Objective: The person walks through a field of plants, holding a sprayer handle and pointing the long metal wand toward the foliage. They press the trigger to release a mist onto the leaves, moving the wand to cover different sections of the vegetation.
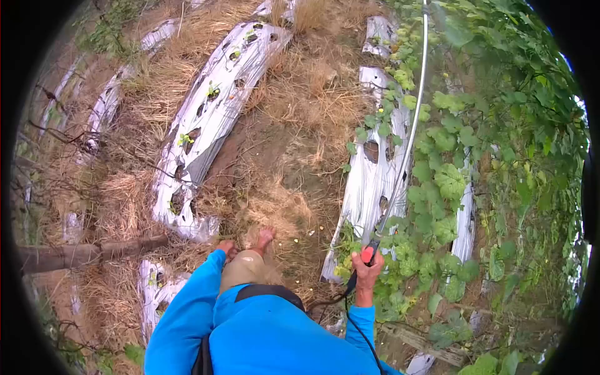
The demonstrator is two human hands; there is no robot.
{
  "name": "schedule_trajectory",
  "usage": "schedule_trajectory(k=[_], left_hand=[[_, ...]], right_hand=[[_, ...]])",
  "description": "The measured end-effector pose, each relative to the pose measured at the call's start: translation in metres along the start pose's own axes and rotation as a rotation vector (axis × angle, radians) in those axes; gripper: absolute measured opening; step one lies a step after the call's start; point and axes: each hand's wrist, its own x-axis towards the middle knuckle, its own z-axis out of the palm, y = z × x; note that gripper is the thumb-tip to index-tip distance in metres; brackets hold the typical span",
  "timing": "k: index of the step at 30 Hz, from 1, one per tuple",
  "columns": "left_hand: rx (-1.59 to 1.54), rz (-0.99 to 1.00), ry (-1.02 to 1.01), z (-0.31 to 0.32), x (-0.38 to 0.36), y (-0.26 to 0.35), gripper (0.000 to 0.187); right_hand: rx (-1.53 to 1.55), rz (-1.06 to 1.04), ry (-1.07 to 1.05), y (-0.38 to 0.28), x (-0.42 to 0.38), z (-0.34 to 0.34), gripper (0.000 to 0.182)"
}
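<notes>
A barefoot worker [269, 331], apparently mid-spraying, closes the right hand [367, 269] around the handle [369, 253] of a long wand [415, 125] reaching forward beside leafy vines [450, 181], where a steady sweep seems called for next, the left hand [229, 248] near a knee [249, 260], its openness unclear.

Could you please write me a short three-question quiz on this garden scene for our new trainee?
1. Multiple choice: what holds the long wand? A) the left hand; B) the right hand; C) both hands.
2. True or false: the bare foot rests on silvery sheeting.
3. Fill in the blank: dense green foliage fills the ____ side of the view.

Key: 1. B; 2. false; 3. right.
</notes>
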Motion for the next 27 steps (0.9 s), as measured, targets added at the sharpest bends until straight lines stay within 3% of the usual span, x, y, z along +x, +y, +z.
schedule_trajectory(k=[3, 6, 9, 11, 13, 15, 19, 22, 23, 24, 25, 27], left_hand=[[-0.055, 0.051, -0.136, -0.012, 0.060, 0.080, 0.028], [-0.107, 0.359, -0.178, -0.005, 0.066, 0.196, 0.035], [-0.106, 0.316, -0.149, 0.012, 0.061, 0.330, 0.033], [-0.067, 0.345, -0.203, 0.015, 0.103, 0.402, 0.032], [-0.133, 0.390, -0.285, 0.035, 0.128, 0.479, 0.034], [-0.052, 0.442, -0.211, 0.053, 0.140, 0.558, 0.028], [0.063, 0.643, -0.249, 0.064, 0.198, 0.651, 0.033], [0.035, 0.477, -0.193, 0.038, 0.229, 0.686, 0.034], [0.082, 0.502, -0.209, 0.014, 0.254, 0.692, 0.032], [0.127, 0.454, -0.107, -0.001, 0.263, 0.704, 0.034], [0.168, 0.236, -0.057, -0.015, 0.263, 0.723, 0.036], [-0.029, 0.103, -0.044, -0.048, 0.279, 0.734, 0.034]], right_hand=[[0.110, -0.077, -0.019, -0.062, 0.091, 0.027, 0.034], [0.290, -0.135, -0.037, -0.129, 0.175, 0.047, 0.028], [0.381, -0.241, 0.038, -0.191, 0.257, 0.064, 0.027], [0.438, -0.256, 0.077, -0.227, 0.307, 0.072, 0.029], [0.558, -0.281, 0.081, -0.249, 0.358, 0.076, 0.033], [0.593, -0.331, 0.080, -0.265, 0.408, 0.081, 0.034], [0.640, -0.465, 0.078, -0.288, 0.520, 0.092, 0.034], [0.589, -0.457, 0.186, -0.319, 0.599, 0.101, 0.032], [0.605, -0.479, 0.211, -0.334, 0.625, 0.104, 0.032], [0.568, -0.477, 0.279, -0.348, 0.649, 0.102, 0.031], [0.522, -0.472, 0.346, -0.362, 0.673, 0.099, 0.030], [0.542, -0.521, 0.388, -0.389, 0.720, 0.097, 0.029]])
